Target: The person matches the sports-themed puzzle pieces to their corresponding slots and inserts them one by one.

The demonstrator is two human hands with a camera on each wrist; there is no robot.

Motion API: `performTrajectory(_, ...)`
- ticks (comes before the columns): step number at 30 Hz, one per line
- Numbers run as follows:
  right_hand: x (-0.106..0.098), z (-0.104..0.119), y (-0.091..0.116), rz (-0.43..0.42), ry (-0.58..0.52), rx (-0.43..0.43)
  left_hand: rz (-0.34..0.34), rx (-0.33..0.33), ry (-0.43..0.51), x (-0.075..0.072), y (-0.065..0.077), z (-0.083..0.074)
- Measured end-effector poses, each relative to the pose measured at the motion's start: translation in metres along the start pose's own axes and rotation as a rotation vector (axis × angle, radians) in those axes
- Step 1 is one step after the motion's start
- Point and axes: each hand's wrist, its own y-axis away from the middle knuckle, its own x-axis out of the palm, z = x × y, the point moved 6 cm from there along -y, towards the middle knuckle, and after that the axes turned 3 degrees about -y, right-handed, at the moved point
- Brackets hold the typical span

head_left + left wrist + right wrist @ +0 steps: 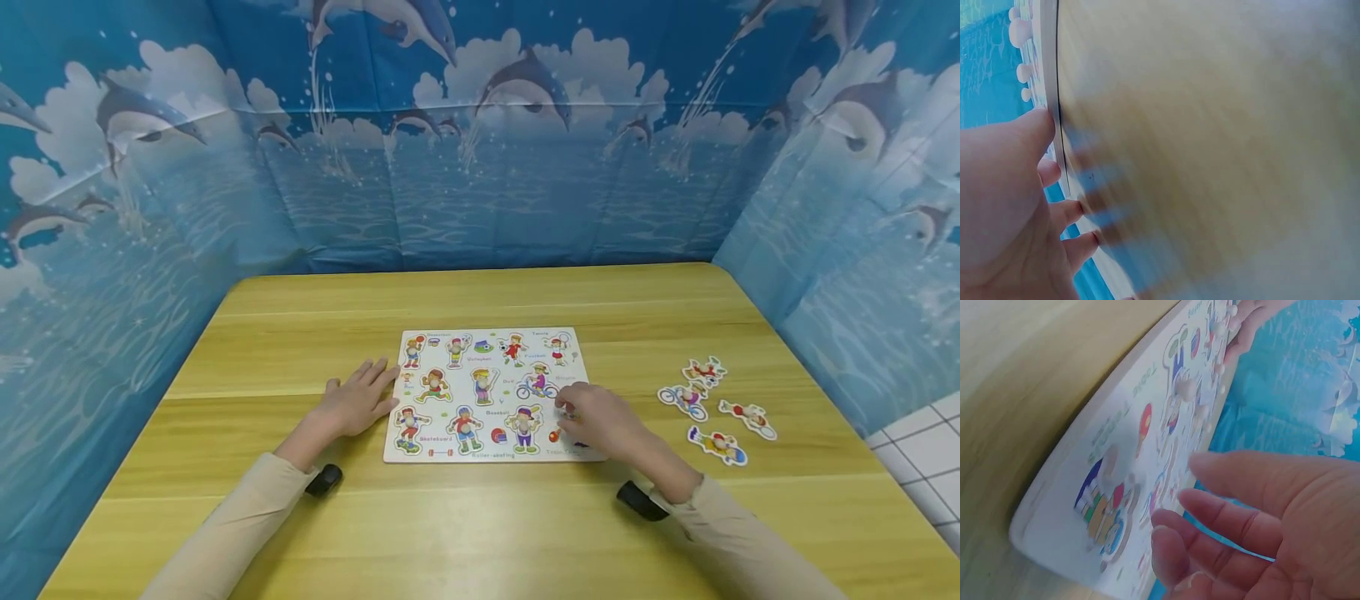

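Observation:
A white puzzle board (438, 425) lies on the table, filled with knobbed sports figures such as a baseball player (524, 429) and a cyclist (537, 383). My left hand (356, 404) rests with spread fingers at the board's left edge; in the left wrist view its thumb touches that edge. Over the board's lower right corner is my right hand (600, 417), fingers loosely bent. The right wrist view shows nothing between its thumb and fingers. Beside that hand, a table tennis figure (1100, 515) shows in the board without a knob.
Several loose knobbed pieces lie on the table (487, 525) right of the board, among them a cyclist piece (684, 400) and a tennis piece (747, 418). A blue dolphin-print curtain (480, 208) hangs behind and at both sides. White floor tiles (926, 450) show at far right.

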Motion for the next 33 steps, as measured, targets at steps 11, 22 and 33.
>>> performTrajectory(11, -0.011, -0.026, 0.005, -0.037, -0.006, 0.072, -0.018, 0.005, -0.006, -0.002, 0.001, 0.000)
performTrajectory(22, -0.019, -0.041, 0.013, -0.082, 0.024, 0.090, -0.007, 0.007, -0.002, -0.001, 0.002, -0.001)
performTrajectory(33, -0.030, -0.055, 0.017, -0.123, 0.016, 0.131, -0.008, 0.008, -0.010, -0.001, 0.001, -0.001)
